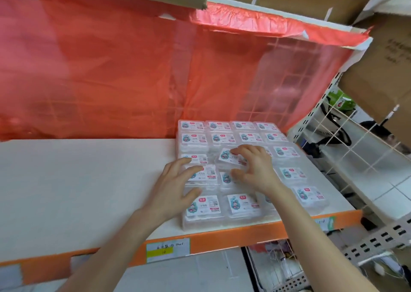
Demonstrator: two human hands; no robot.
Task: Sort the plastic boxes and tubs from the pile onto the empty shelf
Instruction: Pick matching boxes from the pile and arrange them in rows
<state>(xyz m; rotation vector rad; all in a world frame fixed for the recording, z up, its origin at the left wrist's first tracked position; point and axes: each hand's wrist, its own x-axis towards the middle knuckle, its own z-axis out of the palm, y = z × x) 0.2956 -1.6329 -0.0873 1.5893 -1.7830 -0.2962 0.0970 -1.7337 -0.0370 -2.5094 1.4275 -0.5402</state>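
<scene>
We stand at the shelf (89, 191), a white board with an orange front edge. The clear plastic boxes (289, 173) lie in a tight grid of rows on its right part, labels up, and seem stacked more than one deep, as far as we can tell through the clear walls. Our right grip (255, 169) is closed on one tilted box (226, 157) in the middle of the grid. Its fingers curl over the far edge and the thumb sits against the near edge, so the box rides askew above its neighbours, not yet seated in a row. Our left grip (175, 187) is open, fingers spread and laid on the labelled box (210, 175) just to the left, which we judge steadies that column. The pile we draw from is out of view. We judge these boxes light, stiff and thin-walled, with smooth lids that slide on one another, so a nudge may shift a whole row. A hard squeeze may flex the walls or pop a lid. The best hold looks to be across two opposite edges, not on the glossy middle of the lid. A red plastic sheet (111, 69) hangs behind, and a wire divider (355, 149) stands to the right.
</scene>
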